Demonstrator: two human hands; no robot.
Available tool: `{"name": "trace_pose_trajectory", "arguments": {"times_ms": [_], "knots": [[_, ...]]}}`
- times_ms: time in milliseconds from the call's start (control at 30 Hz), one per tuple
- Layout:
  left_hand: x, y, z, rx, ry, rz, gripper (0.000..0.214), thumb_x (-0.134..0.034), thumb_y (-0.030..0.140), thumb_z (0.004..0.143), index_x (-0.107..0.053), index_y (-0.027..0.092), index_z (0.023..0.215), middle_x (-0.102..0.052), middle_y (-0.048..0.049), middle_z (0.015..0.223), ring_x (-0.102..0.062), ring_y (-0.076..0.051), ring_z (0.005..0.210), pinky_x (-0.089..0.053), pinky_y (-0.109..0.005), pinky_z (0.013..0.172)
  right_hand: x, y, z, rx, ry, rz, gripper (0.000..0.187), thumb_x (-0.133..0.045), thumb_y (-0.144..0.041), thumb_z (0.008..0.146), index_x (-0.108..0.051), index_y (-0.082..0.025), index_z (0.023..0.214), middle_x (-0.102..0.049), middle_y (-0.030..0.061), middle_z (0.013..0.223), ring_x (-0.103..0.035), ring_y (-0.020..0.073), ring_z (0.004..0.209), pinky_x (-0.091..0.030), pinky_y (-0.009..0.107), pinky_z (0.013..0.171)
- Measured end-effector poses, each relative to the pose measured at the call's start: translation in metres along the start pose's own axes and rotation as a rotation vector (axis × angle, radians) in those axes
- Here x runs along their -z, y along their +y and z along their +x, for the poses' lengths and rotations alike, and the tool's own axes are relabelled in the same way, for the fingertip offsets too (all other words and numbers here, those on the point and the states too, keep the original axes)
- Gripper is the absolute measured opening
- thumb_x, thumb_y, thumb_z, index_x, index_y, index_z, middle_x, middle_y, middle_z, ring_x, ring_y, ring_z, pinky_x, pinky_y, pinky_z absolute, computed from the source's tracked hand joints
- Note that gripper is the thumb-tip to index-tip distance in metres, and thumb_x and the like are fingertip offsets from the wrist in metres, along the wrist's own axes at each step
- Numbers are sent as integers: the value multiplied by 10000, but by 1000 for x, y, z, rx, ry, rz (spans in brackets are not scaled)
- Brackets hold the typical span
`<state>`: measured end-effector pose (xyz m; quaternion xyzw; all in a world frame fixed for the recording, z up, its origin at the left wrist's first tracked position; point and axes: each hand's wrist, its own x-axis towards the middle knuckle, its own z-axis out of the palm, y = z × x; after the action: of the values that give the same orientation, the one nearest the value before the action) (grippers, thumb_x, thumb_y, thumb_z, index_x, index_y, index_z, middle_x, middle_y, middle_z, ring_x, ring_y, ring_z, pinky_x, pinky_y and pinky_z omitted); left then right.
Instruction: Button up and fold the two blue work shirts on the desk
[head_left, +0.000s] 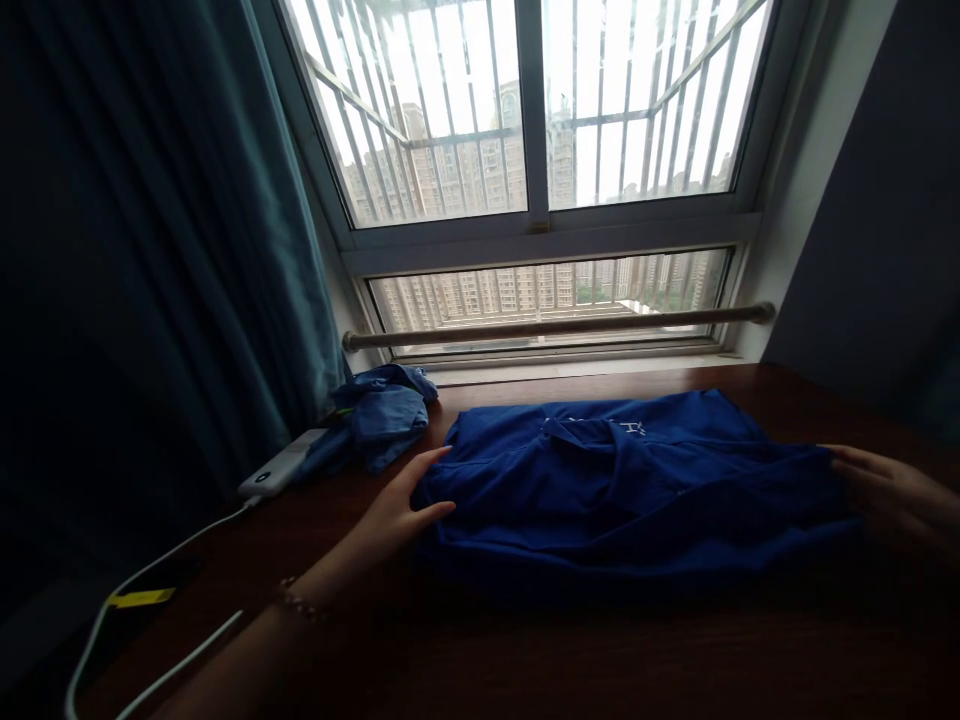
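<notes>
A bright blue shirt point(622, 490) lies folded flat on a dark wooden sill point(525, 660) below the window. It has small white lettering near the collar. My left hand point(401, 510) rests at the shirt's left edge, fingers stretched out and touching the cloth. My right hand point(892, 490) lies flat on the shirt's right edge, fingers extended. Neither hand grips anything.
A crumpled lighter blue garment point(382, 415) sits at the back left. Beside it lies a white power bank point(281, 465) with a white cable point(150, 580) trailing toward me. A teal curtain point(165, 250) hangs at left, and a wooden rail point(555, 325) crosses the window.
</notes>
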<state>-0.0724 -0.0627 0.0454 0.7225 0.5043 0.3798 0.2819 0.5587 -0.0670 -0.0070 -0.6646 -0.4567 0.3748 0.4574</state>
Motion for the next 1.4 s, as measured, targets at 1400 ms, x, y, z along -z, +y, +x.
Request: {"name": "trace_pose_trajectory", "arguments": {"times_ms": [1400], "knots": [[-78, 68, 43, -1032, -385, 947, 200, -367, 86, 850, -536, 164, 776, -561, -52, 886, -517, -154, 858, -385, -332, 852, -189, -104, -48, 1406, -350, -803, 180, -524, -342, 851, -589, -176, 827, -579, 37, 841, -454, 212, 945, -283, 432, 951]]}}
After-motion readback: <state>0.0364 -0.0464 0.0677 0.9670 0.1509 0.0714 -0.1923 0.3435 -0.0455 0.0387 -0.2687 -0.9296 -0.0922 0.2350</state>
